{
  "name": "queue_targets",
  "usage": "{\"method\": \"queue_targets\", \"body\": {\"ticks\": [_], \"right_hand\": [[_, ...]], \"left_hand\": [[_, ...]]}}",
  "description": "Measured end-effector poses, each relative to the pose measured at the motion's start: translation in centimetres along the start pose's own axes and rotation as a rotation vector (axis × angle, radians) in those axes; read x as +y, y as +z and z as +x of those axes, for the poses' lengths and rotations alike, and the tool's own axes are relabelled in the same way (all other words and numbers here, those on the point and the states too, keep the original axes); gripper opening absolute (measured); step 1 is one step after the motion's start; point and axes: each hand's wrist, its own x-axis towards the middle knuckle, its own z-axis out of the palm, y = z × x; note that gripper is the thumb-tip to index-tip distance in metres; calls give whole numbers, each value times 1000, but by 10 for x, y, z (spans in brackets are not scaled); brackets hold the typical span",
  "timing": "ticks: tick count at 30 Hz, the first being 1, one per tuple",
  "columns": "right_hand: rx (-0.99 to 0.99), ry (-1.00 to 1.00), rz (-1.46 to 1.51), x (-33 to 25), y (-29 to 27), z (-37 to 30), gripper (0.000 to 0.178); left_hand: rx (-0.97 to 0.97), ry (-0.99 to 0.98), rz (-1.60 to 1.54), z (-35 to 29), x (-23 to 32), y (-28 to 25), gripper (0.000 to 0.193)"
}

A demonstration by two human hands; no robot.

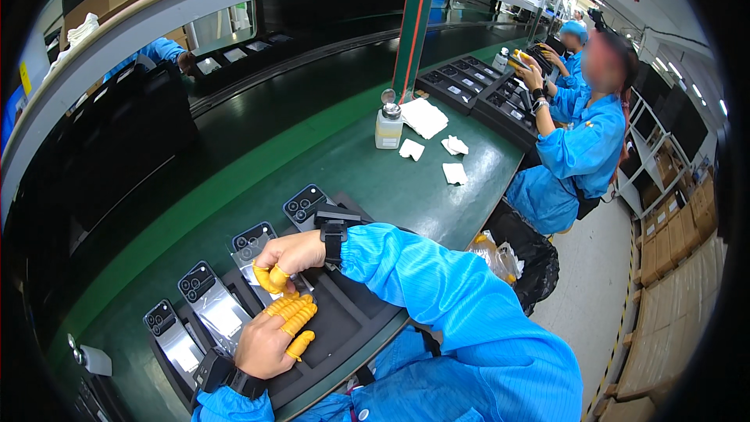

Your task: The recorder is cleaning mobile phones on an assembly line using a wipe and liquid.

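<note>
My left hand (269,341) and my right hand (291,256) meet over a black foam tray (344,328), with yellow finger cots on their fingers. The left fingers are stretched out side by side, thumb apart, with nothing visible in them. My right fingers are curled closed at the left fingertips; whatever they may pinch is hidden. Partly behind the right hand is a smartphone (251,239), camera side up. More smartphones, a far one (305,205), a nearer one (207,301) and the leftmost (173,340), lie in slots, with shiny film on some lower backs.
A pump bottle (388,126) stands by white wipes (423,117) beyond the tray. Another bottle (97,360) is at the left. A green post (412,31) rises ahead. Co-workers (582,141) sit at right by black trays (500,101); a black bag (539,270) hangs beside the bench.
</note>
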Motion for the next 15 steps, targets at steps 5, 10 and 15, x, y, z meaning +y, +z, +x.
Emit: {"method": "queue_targets", "body": {"ticks": [5,10,15], "right_hand": [[-10,17,-8,1,-1,0,10],[20,-18,0,1,0,0,14],[13,-32,5,6,-4,0,13]], "left_hand": [[-13,-11,7,0,0,0,41],[7,-4,5,0,-1,1,41],[25,10,22,2,-4,4,41]]}}
